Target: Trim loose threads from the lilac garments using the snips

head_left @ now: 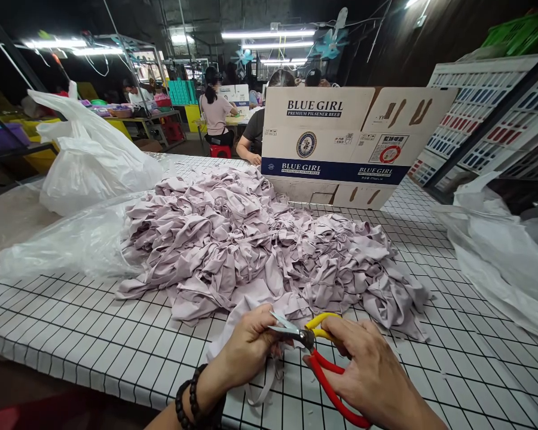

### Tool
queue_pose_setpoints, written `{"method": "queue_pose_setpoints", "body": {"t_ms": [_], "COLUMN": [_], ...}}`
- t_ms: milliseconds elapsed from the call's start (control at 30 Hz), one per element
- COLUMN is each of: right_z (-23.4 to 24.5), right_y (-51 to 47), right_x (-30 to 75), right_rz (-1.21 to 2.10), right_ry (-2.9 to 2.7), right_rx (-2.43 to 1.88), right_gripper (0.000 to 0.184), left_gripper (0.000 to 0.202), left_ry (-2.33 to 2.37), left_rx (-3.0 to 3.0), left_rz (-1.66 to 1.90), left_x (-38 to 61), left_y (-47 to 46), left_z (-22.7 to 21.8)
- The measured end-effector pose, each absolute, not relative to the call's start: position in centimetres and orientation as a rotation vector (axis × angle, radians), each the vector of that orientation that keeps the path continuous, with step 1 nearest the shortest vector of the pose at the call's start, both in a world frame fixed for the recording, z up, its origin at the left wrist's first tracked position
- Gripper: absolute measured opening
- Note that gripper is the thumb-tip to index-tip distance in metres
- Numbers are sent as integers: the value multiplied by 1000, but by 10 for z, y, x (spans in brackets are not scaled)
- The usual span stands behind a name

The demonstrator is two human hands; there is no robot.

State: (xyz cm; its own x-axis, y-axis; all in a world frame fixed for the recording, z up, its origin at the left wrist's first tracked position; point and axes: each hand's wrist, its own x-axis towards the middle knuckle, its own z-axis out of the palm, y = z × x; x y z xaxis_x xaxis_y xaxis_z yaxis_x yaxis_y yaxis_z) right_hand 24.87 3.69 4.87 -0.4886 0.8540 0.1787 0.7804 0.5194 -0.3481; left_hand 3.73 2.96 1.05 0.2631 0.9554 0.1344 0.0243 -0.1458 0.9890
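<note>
My left hand (246,349), with a black bead bracelet at the wrist, is closed on a pale lilac fabric piece (233,334) near the table's front edge. My right hand (372,373) grips scissors (316,352) with one yellow and one red handle. Their blades are parted and point left at the fabric in my left hand. A big heap of the same lilac fabric pieces (251,239) lies just behind both hands.
The table (72,334) has a white cover with a black grid. A "BLUE GIRL" cardboard box (341,143) stands behind the heap. Plastic bags lie at the left (85,161) and right (502,251). People sit at tables in the background (215,113).
</note>
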Motion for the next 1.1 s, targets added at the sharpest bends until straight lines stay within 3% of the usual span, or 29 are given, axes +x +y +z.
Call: {"method": "queue_pose_setpoints", "body": {"t_ms": [233, 1100], "right_z": [46, 41], "right_y": [38, 39], "right_x": [249, 251], "right_rz": [172, -45], "right_ry": [-2441, -2450], "right_rx": [-1306, -1228], "right_gripper": [28, 34], "left_gripper": [28, 36], "left_ry": [897, 835], "left_rx": [1362, 1285], "left_rz": [1087, 1047], "left_x": [38, 40], "left_y": [28, 26], "left_z": [6, 16]}}
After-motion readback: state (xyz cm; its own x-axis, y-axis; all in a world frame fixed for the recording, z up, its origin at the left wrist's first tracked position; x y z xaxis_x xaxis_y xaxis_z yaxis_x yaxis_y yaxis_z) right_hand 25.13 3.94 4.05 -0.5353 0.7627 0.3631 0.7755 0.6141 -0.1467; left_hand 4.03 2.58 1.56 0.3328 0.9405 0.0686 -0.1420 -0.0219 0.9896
